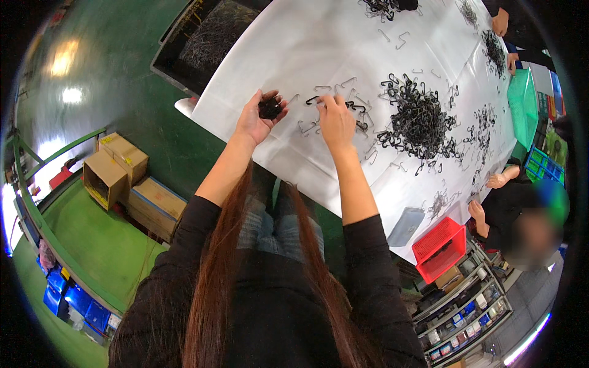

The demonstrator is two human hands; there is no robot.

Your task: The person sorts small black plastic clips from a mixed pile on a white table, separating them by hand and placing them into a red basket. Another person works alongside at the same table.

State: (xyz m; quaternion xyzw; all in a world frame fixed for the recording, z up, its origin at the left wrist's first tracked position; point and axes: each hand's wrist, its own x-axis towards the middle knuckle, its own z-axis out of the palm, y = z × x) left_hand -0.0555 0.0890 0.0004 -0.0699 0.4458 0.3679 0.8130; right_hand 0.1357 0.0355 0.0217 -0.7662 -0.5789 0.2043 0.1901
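Palm up over the white-covered table point(288, 144), my left hand point(253, 121) cups a clump of small black pieces point(269, 108), its fingers curled round them; their exact kind is hard to make out. To its right, my right hand point(337, 124) has thumb and fingertips pinched at one end of a black-coated wire hook point(311, 100). Loose metal hooks point(348, 81), some bare and some with black coating, lie scattered around my right hand. Farther right is a large heap of black and grey hooks point(423, 122).
Co-workers' hands point(496, 179) work at the table's right side. A red basket point(440, 248) is at the near right corner, a green tray point(523, 107) at the right edge. A dark bin of wire pieces point(211, 38) stands far left; cardboard boxes point(126, 175) sit left.
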